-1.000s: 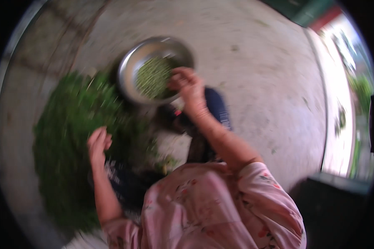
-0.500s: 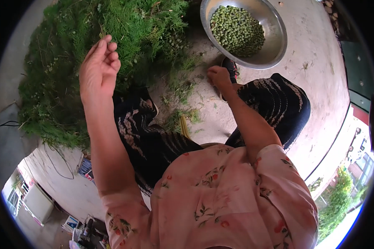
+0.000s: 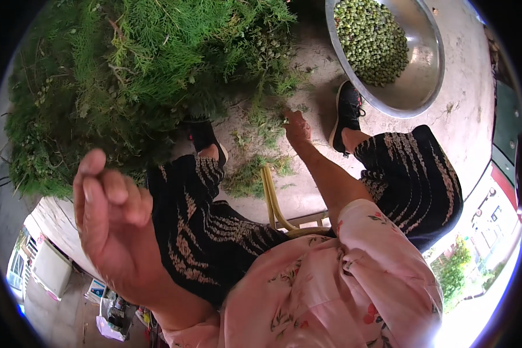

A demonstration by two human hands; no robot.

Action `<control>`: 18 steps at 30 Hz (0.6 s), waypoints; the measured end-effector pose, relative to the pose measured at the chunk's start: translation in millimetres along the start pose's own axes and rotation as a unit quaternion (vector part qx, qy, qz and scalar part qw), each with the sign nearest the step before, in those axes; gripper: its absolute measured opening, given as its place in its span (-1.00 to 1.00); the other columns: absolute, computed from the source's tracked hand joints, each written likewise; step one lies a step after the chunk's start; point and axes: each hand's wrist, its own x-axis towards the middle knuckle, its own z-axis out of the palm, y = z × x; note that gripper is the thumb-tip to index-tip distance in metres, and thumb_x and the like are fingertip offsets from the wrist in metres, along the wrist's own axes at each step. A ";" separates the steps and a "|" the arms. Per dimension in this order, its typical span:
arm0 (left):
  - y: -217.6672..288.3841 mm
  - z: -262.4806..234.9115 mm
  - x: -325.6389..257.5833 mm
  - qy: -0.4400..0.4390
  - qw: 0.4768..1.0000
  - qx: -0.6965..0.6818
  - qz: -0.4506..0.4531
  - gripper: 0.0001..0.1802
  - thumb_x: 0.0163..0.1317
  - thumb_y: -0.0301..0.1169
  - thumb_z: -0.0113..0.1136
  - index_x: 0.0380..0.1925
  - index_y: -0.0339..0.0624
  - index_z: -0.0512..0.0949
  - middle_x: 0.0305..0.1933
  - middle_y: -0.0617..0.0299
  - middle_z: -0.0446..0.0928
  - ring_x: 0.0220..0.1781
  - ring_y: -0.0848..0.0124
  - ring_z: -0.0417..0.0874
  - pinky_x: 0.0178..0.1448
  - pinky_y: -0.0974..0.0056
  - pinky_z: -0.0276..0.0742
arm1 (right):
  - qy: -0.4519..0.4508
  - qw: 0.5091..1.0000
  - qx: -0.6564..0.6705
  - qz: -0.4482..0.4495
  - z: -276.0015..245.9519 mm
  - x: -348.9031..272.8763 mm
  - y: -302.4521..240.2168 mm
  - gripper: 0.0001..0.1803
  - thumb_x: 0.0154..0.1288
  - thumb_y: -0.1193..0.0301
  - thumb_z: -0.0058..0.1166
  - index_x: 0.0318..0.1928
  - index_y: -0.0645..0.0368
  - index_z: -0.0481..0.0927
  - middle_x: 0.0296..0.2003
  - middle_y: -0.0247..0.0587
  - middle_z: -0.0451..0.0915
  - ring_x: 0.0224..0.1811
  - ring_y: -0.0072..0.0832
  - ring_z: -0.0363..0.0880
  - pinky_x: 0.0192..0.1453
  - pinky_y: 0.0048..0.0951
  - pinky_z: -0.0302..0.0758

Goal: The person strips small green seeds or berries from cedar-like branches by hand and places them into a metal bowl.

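Observation:
My left hand (image 3: 115, 217) is raised beside my left knee, near the front edge of a big heap of green conifer branches (image 3: 174, 49). Its fingers bend loosely and stand apart, slightly blurred, and nothing shows in them. Low over the floor between my feet is my right hand (image 3: 297, 129), its back toward me. The fingers there are bunched and partly hidden, close to scattered green sprigs (image 3: 268, 129); what they hold, if anything, cannot be made out. A steel bowl (image 3: 426, 75) at the far right holds many small round green cones (image 3: 371, 43).
My black shoes (image 3: 348, 113) stand on the concrete floor (image 3: 319, 64), one beside the bowl, the other against the heap. Yellowish curved bars of a seat (image 3: 269, 194) show between my legs. Assorted household items (image 3: 119, 319) lie at the lower left.
My left hand has drawn back from over the branches toward me. My right hand now hangs over the sprigs, farther from the bowl. The view has shifted, so heap and bowl sit differently.

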 end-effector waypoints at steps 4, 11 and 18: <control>1.4 2.5 -1.9 0.024 0.999 0.015 -0.015 -0.73 0.30 -0.43 -0.17 -0.09 -0.43 0.29 -0.49 0.18 0.41 -0.60 0.52 0.36 -0.53 0.47 0.29 | 0.032 0.998 0.045 -0.036 9.7 -1.5 -1.1 -0.67 -0.08 0.48 0.15 -0.21 0.05 0.44 -0.28 -0.10 0.38 -0.26 -0.12 0.45 -0.24 -0.20 0.41; -3.4 12.0 -4.3 0.055 0.998 0.024 -0.019 -0.74 0.27 -0.45 -0.13 -0.12 -0.43 0.30 -0.54 0.18 0.38 -0.63 0.52 0.32 -0.54 0.48 0.25 | 0.237 0.956 0.169 -0.018 -38.1 14.0 -5.0 -0.86 -0.03 0.56 0.01 -0.36 0.21 0.46 -0.49 -0.12 0.40 -0.42 -0.24 0.39 -0.33 -0.33 0.37; -4.3 22.4 -1.5 0.031 0.997 0.065 -0.022 -0.73 0.25 -0.41 -0.06 -0.15 -0.41 0.32 -0.55 0.17 0.41 -0.65 0.53 0.32 -0.58 0.51 0.23 | 0.325 0.937 0.118 -0.052 -64.7 108.3 17.4 -0.90 -0.05 0.50 0.03 -0.42 0.17 0.51 -0.47 -0.02 0.44 -0.36 -0.14 0.42 -0.28 -0.22 0.38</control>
